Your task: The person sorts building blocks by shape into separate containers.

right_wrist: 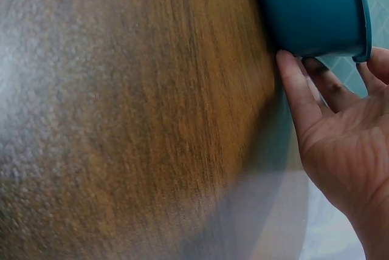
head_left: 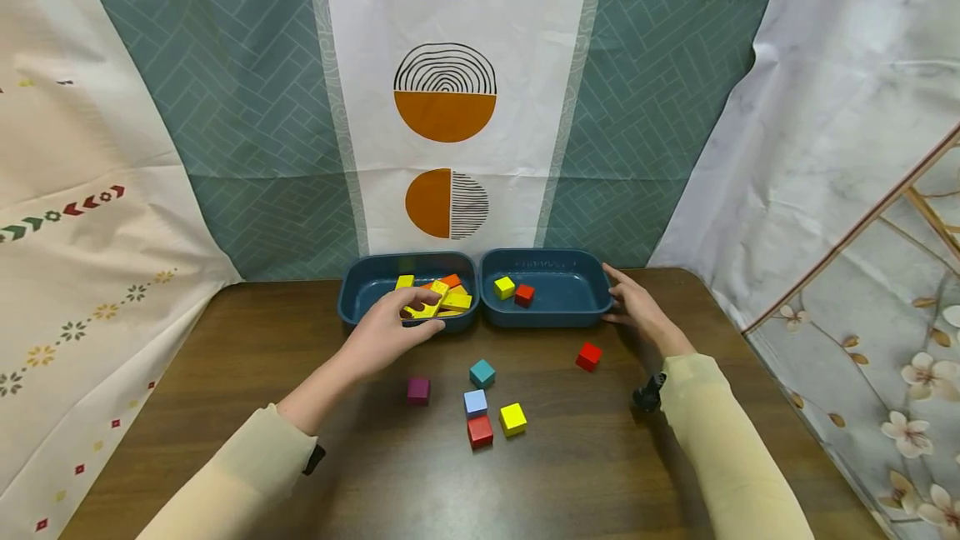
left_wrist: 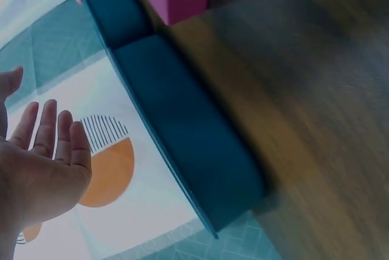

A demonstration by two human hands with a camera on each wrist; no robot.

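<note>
My left hand (head_left: 387, 327) hovers over the left dark blue bin (head_left: 356, 309), fingers loosely curved. Beneath it lie yellow blocks (head_left: 456, 302) and orange blocks (head_left: 452, 280). In the left wrist view the hand (left_wrist: 48, 163) appears above the bin's rim with nothing in its grasp. At the outer end of the right dark blue bin (head_left: 543, 319), my right hand (head_left: 643, 312) touches the wall with extended fingers; the right wrist view shows fingertips (right_wrist: 287, 59) against its lower edge. Inside that bin sit a yellow cube (head_left: 504, 287) and a red cube (head_left: 524, 296).
On the wooden table (head_left: 570, 482) in front of the bins are a purple cube (head_left: 418, 392), a teal cube (head_left: 482, 373), a light blue cube (head_left: 476, 403), a yellow cube (head_left: 513, 420) and red cubes (head_left: 588, 357). A patterned cloth (head_left: 517, 107) hangs behind the bins.
</note>
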